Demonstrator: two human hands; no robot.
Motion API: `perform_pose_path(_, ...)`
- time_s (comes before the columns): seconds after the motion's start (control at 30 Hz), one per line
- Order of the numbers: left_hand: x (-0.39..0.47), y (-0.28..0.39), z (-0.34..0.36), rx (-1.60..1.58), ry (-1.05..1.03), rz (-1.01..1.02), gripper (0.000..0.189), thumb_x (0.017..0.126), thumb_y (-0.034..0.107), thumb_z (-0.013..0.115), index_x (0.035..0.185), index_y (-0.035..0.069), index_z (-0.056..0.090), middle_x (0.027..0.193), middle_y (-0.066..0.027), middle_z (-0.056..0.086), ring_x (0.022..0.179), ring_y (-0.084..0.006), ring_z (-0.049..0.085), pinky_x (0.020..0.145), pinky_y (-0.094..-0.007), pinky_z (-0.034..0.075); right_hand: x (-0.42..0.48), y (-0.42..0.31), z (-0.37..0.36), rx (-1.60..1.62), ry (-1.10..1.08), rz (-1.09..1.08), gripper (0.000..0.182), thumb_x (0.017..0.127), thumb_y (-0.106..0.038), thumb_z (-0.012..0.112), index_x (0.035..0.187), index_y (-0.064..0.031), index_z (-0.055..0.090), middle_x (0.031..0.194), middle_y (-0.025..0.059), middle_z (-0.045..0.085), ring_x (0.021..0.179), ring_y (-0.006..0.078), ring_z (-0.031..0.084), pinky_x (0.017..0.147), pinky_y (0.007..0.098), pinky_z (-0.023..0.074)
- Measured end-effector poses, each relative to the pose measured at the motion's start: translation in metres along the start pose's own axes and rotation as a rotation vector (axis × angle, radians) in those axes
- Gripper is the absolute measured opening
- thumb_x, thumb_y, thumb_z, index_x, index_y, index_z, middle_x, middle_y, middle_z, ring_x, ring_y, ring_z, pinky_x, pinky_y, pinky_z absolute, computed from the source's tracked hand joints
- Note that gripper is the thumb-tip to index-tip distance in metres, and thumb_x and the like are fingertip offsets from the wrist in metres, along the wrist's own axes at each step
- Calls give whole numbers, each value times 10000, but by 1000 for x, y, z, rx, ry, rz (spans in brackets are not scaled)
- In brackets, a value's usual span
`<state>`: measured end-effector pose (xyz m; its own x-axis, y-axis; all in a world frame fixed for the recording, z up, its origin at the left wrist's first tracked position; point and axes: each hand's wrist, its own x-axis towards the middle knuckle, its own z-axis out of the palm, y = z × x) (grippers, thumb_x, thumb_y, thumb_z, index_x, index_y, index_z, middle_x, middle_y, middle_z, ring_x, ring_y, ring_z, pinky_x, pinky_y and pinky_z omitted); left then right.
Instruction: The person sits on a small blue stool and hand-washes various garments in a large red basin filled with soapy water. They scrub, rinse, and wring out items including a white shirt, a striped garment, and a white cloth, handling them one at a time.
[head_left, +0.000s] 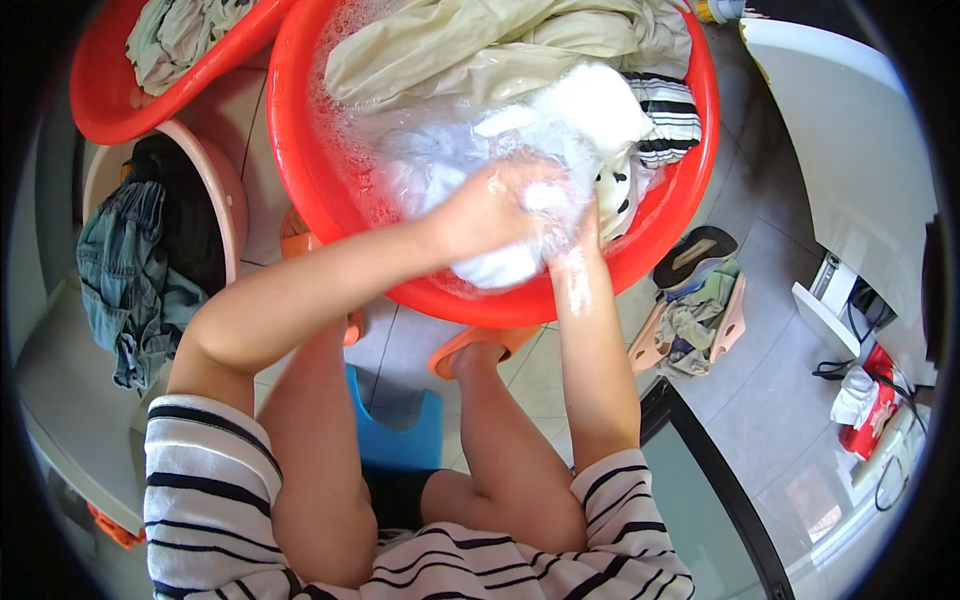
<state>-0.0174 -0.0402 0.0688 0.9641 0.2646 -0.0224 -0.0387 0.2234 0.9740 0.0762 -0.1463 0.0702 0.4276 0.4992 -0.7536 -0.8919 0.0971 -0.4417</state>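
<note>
A large red plastic basin (420, 298) of soapy water stands in front of me. Inside it, my left hand (510, 199) is closed around a wet white garment (496, 266). My right hand (583, 229) grips the same garment from the other side, close against the left; motion and suds blur its fingers. Behind both hands lies cream fabric (465, 52), partly under water. A bright white cloth (600, 97), a black-and-white striped cloth (666, 120) and a white cloth with black spots (619, 196) are bunched along the basin's right side.
Another red basin (112, 112) with clothes stands at upper left. Below it, a pink tub (234, 202) holds dark clothing, with denim (124, 277) hanging over its rim. A blue stool (394, 442) is beneath me. Slippers with socks (690, 330), a cabinet (847, 135) and a tissue pack (870, 405) are right.
</note>
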Motion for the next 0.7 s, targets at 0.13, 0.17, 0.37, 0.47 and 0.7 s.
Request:
perform_pose_path(0.13,-4,47,10,554,-121,154,181,736,230,671,841,96,609,868,-98,596,766,-318,587,663,-376,492,-37,-3,22,-172,97,-105,315,908,-257,474,1093,-8,530,992,101,611,880,224,603,765,342,513)
perform_pose_path(0.17,0,46,6,645,-154,182,166,741,238,659,823,104,605,854,-90,598,736,-318,590,635,-379,491,-48,-4,39,-69,187,-102,308,903,-246,482,1083,-3,536,967,92,617,870,217,605,755,338,515)
perform_pose_path(0.37,12,29,-51,933,115,180,126,752,234,625,787,115,611,776,-63,580,650,-282,598,569,-361,488,-67,-22,21,-196,195,-46,346,855,-141,608,1136,52,547,1053,110,618,976,185,602,806,314,499)
perform_pose_path(0.47,-1,50,-73,1088,129,-31,191,734,251,611,892,144,617,824,-83,572,724,-270,607,624,-377,499,-76,-35,-1,-522,270,-300,353,857,-90,610,1161,71,530,1046,96,624,970,183,601,848,308,468)
perform_pose_path(0.7,-7,15,-33,1209,-165,28,482,810,396,598,1262,260,497,1209,-166,463,1115,-336,469,902,-466,413,-22,11,-11,-1655,328,-911,280,814,-103,582,1075,-23,519,947,180,610,876,382,593,787,426,456)
